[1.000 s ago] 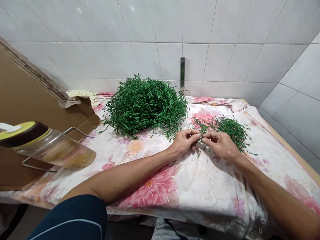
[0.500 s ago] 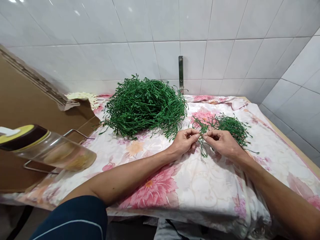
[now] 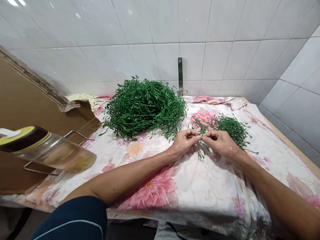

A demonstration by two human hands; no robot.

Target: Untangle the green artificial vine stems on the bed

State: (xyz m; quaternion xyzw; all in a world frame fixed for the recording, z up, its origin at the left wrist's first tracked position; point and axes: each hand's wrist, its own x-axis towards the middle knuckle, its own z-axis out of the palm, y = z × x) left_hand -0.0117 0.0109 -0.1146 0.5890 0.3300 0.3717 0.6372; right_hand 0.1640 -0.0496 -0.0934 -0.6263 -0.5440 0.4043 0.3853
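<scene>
My left hand and my right hand meet fingertip to fingertip over the cloth, both pinching a small bunch of thin green artificial plant stems. Stem tips dangle below my fingers, while the pinched part is hidden between them. Just beyond my right hand lies a smaller pile of green stems, with some loose sprigs reaching left behind my fingers. A large heap of the same green stems sits farther back, to the left of my hands.
A floral cloth covers the table. On the left stand a cardboard box and a clear bottle with a yellow and dark lid. Pale pieces lie behind the box. A metal bracket is fixed to the tiled wall.
My hands stay nearly in place, and the fingertips have shifted slightly around the bunch. The stem tips hanging below swung lower, then rose a little. The piles look unchanged.
</scene>
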